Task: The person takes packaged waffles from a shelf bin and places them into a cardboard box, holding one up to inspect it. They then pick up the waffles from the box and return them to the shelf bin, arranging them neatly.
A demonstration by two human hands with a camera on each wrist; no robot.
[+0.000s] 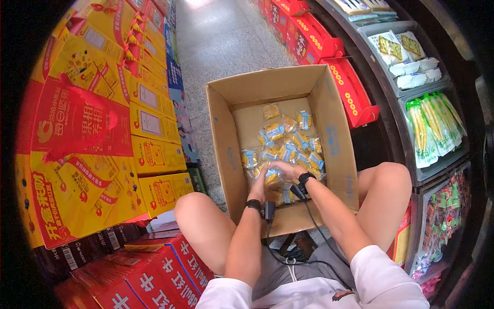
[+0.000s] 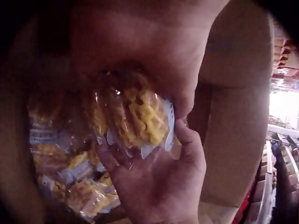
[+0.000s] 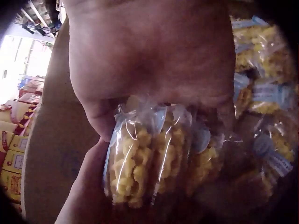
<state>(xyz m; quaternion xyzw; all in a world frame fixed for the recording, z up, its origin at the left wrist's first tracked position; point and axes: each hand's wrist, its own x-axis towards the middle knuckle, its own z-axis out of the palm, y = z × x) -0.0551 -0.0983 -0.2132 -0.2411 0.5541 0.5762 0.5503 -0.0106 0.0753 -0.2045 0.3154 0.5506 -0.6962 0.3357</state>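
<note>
- Cardboard-brown and open at the top, a box (image 1: pixel 329 118) fills the centre of the head view, set between the bare knees of a seated person. Loose packets (image 1: pixel 288 139) of yellow snacks lie across its floor. At the lower middle of the box the left hand (image 1: pixel 259 181) and right hand (image 1: pixel 287 169) meet, both closed round a bundle of packets (image 1: pixel 271 176). Yellow cartons (image 1: pixel 149 154) are stacked at the left of the frame, red cartons (image 1: pixel 314 41) run along the top, and shelves (image 1: pixel 399 95) of bagged goods curve down the right edge.
- Left wrist view: the left hand (image 2: pixel 140 37) looms across the top of the frame and clamps the bundle of packets (image 2: pixel 140 116) from above. The right hand (image 2: pixel 159 186) cups it from below, thumb curled up over its edge. Loose packets (image 2: pixel 79 186) sit at lower left, and the box (image 2: pixel 233 116) wall stands at right.
- Right wrist view: the right hand (image 3: pixel 154 51) covers the upper frame, fingers wrapped over the bundle of packets (image 3: pixel 149 158) at centre. The left hand (image 3: pixel 86 186) presses against it at lower left. Loose packets (image 3: pixel 266 93) lie at right, with the box (image 3: pixel 51 154) wall at left.
</note>
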